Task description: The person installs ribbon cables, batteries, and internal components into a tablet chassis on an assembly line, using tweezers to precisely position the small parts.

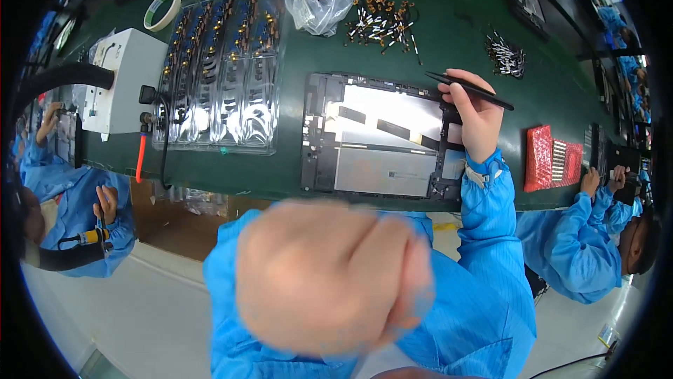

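An opened tablet (319,169) lies on the green bench in front of me, its inner metal plates and dark strips exposed. At its upper right corner, my right hand (477,116) grips black tweezers (494,99) between thumb and fingers. The tweezers' tips point left, just above the tablet's far edge. My left hand (329,277) is raised close to the camera, large and smeared by motion; its fingers look bent, but whether anything is in them is hidden. Beyond the tablet lies a pile of small cable parts (382,25).
A clear tray (273,127) of small boards stands left of the tablet, beside a white box (126,85) and a tape roll (162,11). A clear bag (319,1) lies behind. Right are another small-parts pile (506,55) and red bubble wrap (538,158). Co-workers sit on both sides.
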Motion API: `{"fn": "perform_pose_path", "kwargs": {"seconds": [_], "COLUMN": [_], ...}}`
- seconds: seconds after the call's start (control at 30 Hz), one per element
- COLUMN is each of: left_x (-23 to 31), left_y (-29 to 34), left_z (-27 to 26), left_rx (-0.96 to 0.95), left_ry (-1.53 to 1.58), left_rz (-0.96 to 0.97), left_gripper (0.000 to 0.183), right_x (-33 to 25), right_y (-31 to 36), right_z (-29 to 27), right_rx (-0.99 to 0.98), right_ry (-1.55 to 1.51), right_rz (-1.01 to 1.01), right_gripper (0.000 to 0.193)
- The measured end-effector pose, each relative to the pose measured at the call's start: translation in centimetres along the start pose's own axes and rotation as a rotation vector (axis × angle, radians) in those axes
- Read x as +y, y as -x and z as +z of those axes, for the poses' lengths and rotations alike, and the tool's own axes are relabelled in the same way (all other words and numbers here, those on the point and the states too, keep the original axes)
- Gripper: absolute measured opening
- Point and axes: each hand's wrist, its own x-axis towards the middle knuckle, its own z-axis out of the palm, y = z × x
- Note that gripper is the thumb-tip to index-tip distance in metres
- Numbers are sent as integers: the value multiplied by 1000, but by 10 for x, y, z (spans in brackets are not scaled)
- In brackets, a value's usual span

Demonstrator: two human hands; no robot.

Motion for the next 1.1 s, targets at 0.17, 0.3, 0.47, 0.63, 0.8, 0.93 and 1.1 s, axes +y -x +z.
{"fn": "perform_pose_path", "kwargs": {"seconds": [0.17, 0.3, 0.47, 0.63, 0.8, 0.93, 1.1], "left_x": [-8, 39, 37, -69, -261, -301, -298], "left_y": [14, 11, 18, -29, -62, -67, -75], "left_z": [-9, 9, -22, -5, 10, 16, 14], "left_rx": [299, 717, 478, -71, 131, 62, 17], "left_ry": [84, -188, -327, -532, -527, -562, -695], "left_rz": [146, -460, -173, -520, -338, -219, -200], "left_gripper": [26, 16, 16, 28, 16, 16, 15], "right_x": [1, -2, 1, -2, -9, -7, -4], "right_y": [2, 1, -2, 1, 4, 4, 2], "right_z": [-3, -1, -2, -3, 3, 1, 0], "right_rx": [-4, -2, 4, 86, 30, 40, 31], "right_ry": [-24, 10, 6, -57, -88, -75, -84], "right_rz": [-7, 10, 17, 17, 11, 12, 11], "right_gripper": [21, 22, 22, 22, 21, 21, 22]}}
